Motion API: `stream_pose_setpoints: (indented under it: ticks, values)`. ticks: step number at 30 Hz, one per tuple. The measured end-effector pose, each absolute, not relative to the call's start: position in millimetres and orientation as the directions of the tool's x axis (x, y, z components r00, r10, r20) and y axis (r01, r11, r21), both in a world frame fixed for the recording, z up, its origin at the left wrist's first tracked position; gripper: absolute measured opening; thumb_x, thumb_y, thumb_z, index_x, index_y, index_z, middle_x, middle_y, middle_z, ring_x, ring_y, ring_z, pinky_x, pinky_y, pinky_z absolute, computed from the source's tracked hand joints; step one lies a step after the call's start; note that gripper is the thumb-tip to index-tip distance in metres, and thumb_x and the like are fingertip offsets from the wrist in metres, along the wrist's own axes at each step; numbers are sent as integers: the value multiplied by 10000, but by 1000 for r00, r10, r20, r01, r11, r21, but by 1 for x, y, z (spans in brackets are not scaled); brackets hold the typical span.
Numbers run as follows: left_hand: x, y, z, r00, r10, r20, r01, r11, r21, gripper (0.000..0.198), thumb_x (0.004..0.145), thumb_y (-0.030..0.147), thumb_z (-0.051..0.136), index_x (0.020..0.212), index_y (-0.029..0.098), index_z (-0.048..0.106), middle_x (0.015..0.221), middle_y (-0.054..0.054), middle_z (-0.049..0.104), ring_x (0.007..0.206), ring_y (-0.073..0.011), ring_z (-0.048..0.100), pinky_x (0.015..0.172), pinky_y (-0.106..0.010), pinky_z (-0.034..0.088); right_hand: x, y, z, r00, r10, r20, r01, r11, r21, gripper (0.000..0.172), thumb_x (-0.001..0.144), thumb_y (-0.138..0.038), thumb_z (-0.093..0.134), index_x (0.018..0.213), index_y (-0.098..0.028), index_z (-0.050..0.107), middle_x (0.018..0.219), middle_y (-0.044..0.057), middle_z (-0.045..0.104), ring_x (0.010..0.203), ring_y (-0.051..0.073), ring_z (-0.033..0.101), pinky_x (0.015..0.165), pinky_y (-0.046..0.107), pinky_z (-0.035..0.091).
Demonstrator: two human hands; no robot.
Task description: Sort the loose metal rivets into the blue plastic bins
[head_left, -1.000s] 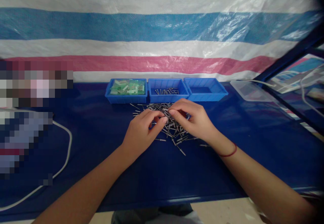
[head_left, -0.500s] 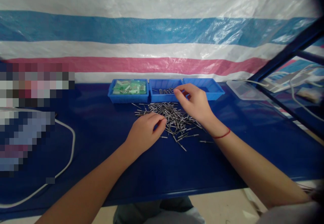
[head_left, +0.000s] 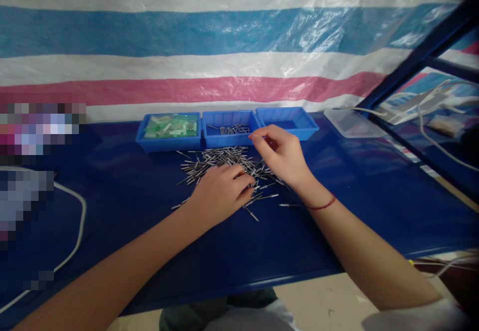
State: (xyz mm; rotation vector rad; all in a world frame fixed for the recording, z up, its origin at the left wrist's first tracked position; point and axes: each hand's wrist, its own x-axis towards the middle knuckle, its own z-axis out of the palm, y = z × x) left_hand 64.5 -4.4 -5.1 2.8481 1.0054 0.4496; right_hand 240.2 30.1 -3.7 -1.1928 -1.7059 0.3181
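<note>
A pile of metal blind rivets lies loose on the blue table, with a few strays around its edges. My left hand rests low over the front of the pile, fingers curled and thumb close to the fingertips. What it pinches among the rivets is hidden. At the front right corner of the middle blue bin, my right hand is raised with thumb and forefinger pressed together. Anything between those fingertips is too small to make out. Several rivets lie inside the middle bin.
Left of it, another blue bin holds a green bag with small parts. The right blue bin adjoins a clear plastic lid. A white cable loops at left. Striped sheeting hangs behind; a dark frame bar slants at right.
The view has shifted, so the bins and pile appear further left. My left hand has moved rightward over the pile. My right hand stays pinched by the middle bin, now at its front right corner.
</note>
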Motion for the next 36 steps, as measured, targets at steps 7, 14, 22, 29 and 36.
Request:
stream_pose_setpoints:
  ticks: [7,14,22,29,36]
  values:
    - [85,-1,-4,792,587,168,586,-808,58,198,917,284,513,922,216,699,927,-46,617,848,-203,580,746,-343,439,241,29,-1,-46,793,608,573,519,-634,176,878,-229,542,766,-168,664,781,32,680,640,127,561,596,264,426]
    - [79,-2,2,774,620,130,626,-780,-4,154,868,195,515,910,197,662,923,-57,611,833,-225,573,709,-349,437,239,26,2,-100,759,643,581,569,-582,172,878,-204,539,749,-171,648,737,15,650,629,118,546,602,256,428]
    - [81,-7,0,770,619,151,622,-782,33,195,893,291,516,861,193,682,922,-51,612,829,-209,582,693,-343,419,238,24,1,-133,757,640,577,584,-571,174,879,-189,535,740,-168,638,728,11,643,622,112,538,604,250,425]
    - [85,-6,-4,782,605,149,617,-786,-45,191,890,204,528,780,181,682,812,-42,636,804,-237,623,653,-362,393,237,25,0,-163,764,624,577,586,-568,168,875,-186,534,743,-166,636,727,19,638,619,117,531,607,257,425]
    - [85,-2,-4,743,629,228,655,-754,-53,197,904,170,476,808,146,647,816,-56,634,769,-223,633,639,-337,401,237,24,0,-150,772,617,568,578,-586,163,869,-190,542,746,-161,645,731,23,640,623,117,537,612,256,429]
